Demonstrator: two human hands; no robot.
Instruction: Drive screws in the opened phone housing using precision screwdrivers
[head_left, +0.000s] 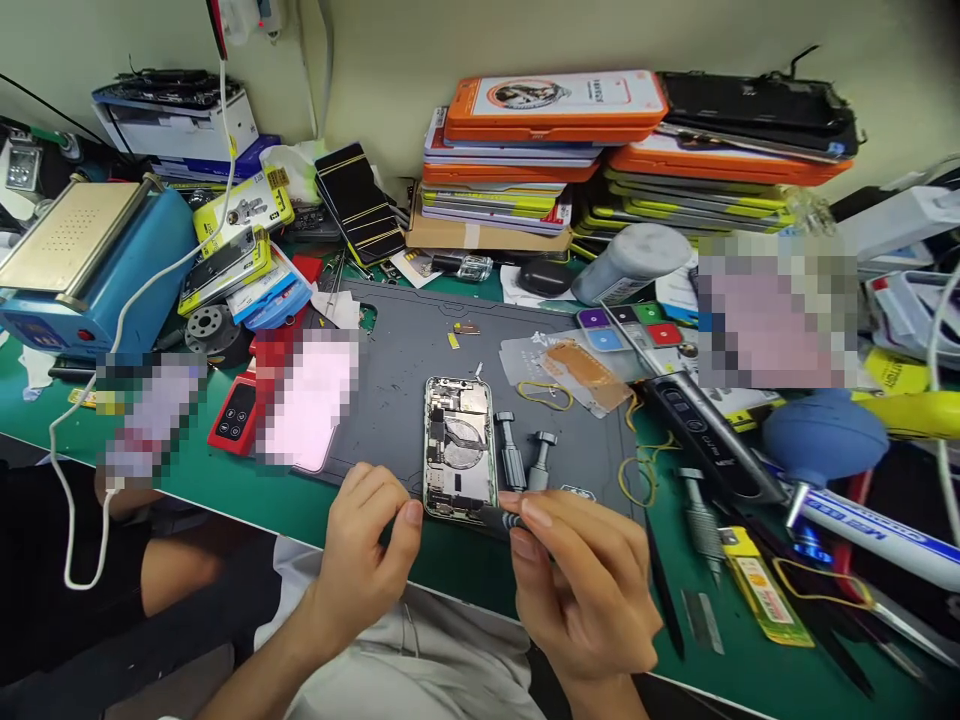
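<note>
An opened smartphone (pixel 460 450) lies on the dark grey work mat (pixel 390 380), with its inner boards, a round coil and connectors bare. Held between the thumb and fingertips of my right hand (pixel 581 575) is a dark slim tool (pixel 501 519) with pale stripes. Its tip meets the phone's lower right corner, and the hand hides the rest of it. My left hand (pixel 375 535) is loosely curled beside the phone's lower left corner, with nothing visible in it. Two small grey screwdrivers, one with a ribbed grip (pixel 511 455), stand to the phone's right.
Small loose parts (pixel 465 328) lie above the phone. A red device (pixel 232 415) sits at left, near a blue heating plate machine (pixel 97 260). To the right are a black handheld tool (pixel 709 435), a blue air blower (pixel 821 435) and rubber bands. Stacked boxes (pixel 555 105) line the wall.
</note>
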